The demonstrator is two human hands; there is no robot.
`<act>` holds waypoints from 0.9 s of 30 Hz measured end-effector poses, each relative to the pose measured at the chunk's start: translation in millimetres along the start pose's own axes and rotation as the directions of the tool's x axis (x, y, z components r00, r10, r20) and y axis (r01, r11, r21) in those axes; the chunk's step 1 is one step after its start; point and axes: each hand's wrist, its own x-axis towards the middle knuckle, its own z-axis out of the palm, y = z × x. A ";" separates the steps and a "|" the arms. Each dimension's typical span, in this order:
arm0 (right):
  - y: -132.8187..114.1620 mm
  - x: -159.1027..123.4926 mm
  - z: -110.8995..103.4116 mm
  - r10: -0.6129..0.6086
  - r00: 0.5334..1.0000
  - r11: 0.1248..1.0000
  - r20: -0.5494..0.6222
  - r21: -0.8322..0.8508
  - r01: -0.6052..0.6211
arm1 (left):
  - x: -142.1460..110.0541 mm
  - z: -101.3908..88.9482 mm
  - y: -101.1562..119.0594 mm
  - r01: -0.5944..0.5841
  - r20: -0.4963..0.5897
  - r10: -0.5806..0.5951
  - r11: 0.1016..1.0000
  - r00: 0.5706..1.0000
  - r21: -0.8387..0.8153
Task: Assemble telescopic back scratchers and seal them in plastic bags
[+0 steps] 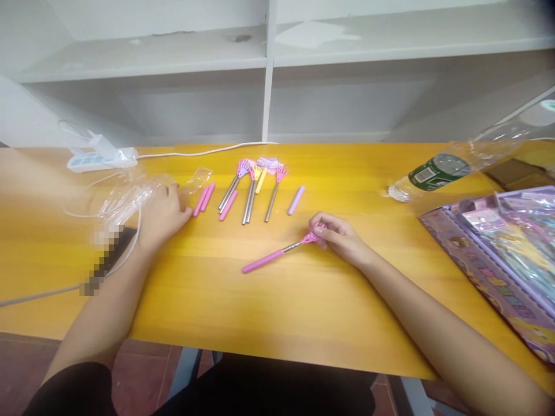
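Observation:
My right hand [336, 234] pinches the pink hand-shaped head of a back scratcher [264, 261]. Its metal rod and pink grip point left, low over the yellow table. On the left, my left hand [163, 209] rests by a heap of clear plastic wrappers [125, 199], thumb apart from the fingers; the far fingertips are partly hidden. Beyond the hands lie several metal rods with claw heads, among them a purple one [243, 169], a yellow one [256, 173] and a pink one [281, 173]. Loose grips lie around them: pink [203, 199], yellow [261, 181] and lilac [296, 200].
A purple display box [477, 260] of packaged items stands at the right. Near it a clear bottle [437, 171] with a green label lies tilted. A white power strip [102, 159] with cables sits back left, and a dark object [117, 248] lies under my left wrist.

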 end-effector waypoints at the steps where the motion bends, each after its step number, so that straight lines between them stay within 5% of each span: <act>1: 0.2 -0.2 -0.1 0.001 1.000 1.000 0.001 0.002 -0.001 | -0.3 0.2 -0.5 0.010 0.018 -0.009 1.000 1.000 -0.010; 7: -0.5 -1.3 0.5 0.019 1.000 1.000 0.001 -0.022 -0.019 | 1.7 7.2 -9.8 0.041 0.118 -0.022 0.985 0.993 -0.168; 11: 0.4 -0.8 -0.6 0.014 1.000 0.999 -0.002 -0.034 -0.014 | 7.3 6.7 -16.0 0.071 0.070 -0.046 0.910 0.996 -0.409; 13: 0.8 0.1 -0.5 0.022 1.000 0.999 -0.009 -0.028 -0.022 | 10.3 -0.3 -17.9 0.079 0.030 -0.077 0.765 0.997 -0.639; 17: -2.3 3.3 6.9 0.026 0.998 0.996 -0.060 0.092 -0.020 | 13.9 -29.6 -14.2 0.022 0.027 0.026 0.181 0.999 -0.983; 19: -5.4 4.7 16.3 0.006 0.995 0.986 -0.095 0.164 0.009 | 11.7 -46.4 -1.8 -0.005 -0.002 0.113 0.024 0.994 -1.000; 22: -8.2 3.9 38.2 0.061 0.995 0.937 -0.083 0.348 -0.028 | 2.3 -61.1 37.1 0.000 -0.004 0.210 -0.020 0.978 -1.000; 27: -0.8 -4.3 80.6 0.166 0.983 0.863 -0.082 0.494 -0.104 | -13.3 -35.9 122.0 -0.029 -0.045 0.298 -0.059 0.953 -0.998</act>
